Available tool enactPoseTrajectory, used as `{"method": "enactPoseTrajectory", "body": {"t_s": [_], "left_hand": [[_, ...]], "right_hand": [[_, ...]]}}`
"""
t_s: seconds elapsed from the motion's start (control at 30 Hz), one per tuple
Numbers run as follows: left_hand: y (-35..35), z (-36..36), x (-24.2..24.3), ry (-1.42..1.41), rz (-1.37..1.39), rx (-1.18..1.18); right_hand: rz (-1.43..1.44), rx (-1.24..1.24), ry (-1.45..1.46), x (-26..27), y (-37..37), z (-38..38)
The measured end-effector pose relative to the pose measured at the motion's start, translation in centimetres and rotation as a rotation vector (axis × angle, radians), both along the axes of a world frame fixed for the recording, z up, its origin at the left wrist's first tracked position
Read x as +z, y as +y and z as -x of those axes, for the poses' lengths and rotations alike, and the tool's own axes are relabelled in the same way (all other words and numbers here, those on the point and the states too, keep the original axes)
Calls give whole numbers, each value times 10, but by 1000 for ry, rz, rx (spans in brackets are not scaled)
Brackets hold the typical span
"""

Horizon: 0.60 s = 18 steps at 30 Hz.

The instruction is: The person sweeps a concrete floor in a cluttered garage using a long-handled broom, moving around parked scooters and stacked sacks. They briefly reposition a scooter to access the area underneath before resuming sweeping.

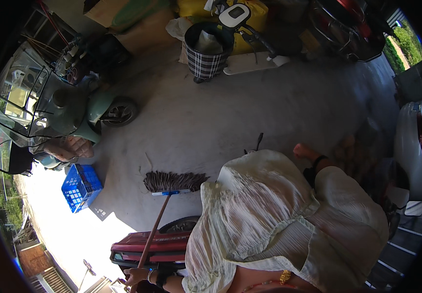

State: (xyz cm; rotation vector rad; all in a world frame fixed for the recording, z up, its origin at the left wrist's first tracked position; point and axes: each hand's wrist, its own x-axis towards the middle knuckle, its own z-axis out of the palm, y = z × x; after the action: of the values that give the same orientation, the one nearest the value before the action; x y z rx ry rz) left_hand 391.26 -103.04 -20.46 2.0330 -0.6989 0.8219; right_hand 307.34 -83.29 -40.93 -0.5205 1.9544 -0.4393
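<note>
A mop with a wooden handle (154,234) slants up from the lower left, and my left hand (136,276) is closed around that handle. Its head of dark strands (174,181) lies spread on the concrete floor (181,121), under a blue and white clamp (171,192). My right hand (301,150) hangs out in front of my light, loose garment (258,197), apart from the mop. Its fingers look curled but are small and blurred, and I see no object sticking out of it. A dark strap circles that wrist.
Close by the mop handle is a red scooter (152,246). A blue plastic crate (81,186) stands left, near a green scooter (93,110). Ahead is a scooter with a plaid basket (208,63). Cardboard boxes (137,29) stand behind; a white scooter (412,135) is at right.
</note>
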Motion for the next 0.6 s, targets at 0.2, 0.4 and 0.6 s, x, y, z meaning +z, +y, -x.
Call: {"method": "enactPoseTrajectory", "body": {"t_s": [0.2, 0.4, 0.6], "left_hand": [[-102, 192, 54, 457, -105, -789], [-138, 410, 47, 860, -343, -1684], [-128, 639, 53, 1155, -825, -2052]], "right_hand": [[148, 72, -9, -2, 21, 31], [86, 189, 122, -13, 39, 87], [155, 55, 112, -12, 69, 205]]}}
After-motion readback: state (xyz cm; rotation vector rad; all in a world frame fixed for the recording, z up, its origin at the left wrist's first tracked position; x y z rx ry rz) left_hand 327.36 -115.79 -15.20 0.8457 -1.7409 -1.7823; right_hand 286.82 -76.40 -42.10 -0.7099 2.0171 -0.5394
